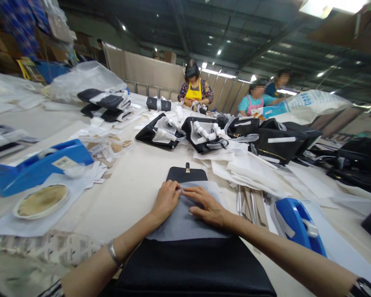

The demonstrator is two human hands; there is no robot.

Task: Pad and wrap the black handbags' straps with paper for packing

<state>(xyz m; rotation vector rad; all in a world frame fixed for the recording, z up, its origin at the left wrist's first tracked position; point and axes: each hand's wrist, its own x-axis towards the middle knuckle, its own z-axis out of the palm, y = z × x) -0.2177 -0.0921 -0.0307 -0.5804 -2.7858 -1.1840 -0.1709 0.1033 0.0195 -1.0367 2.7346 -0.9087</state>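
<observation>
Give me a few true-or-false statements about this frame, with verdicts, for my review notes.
1. The left hand and right hand rest on a grey sheet lying over a black bag. True.
2. The right hand holds a blue tape dispenser. False: the dispenser lies on the table, apart from the hand.
3. A metal bangle circles the left wrist. True.
4. The far co-worker's apron is green. False: it is yellow.
</observation>
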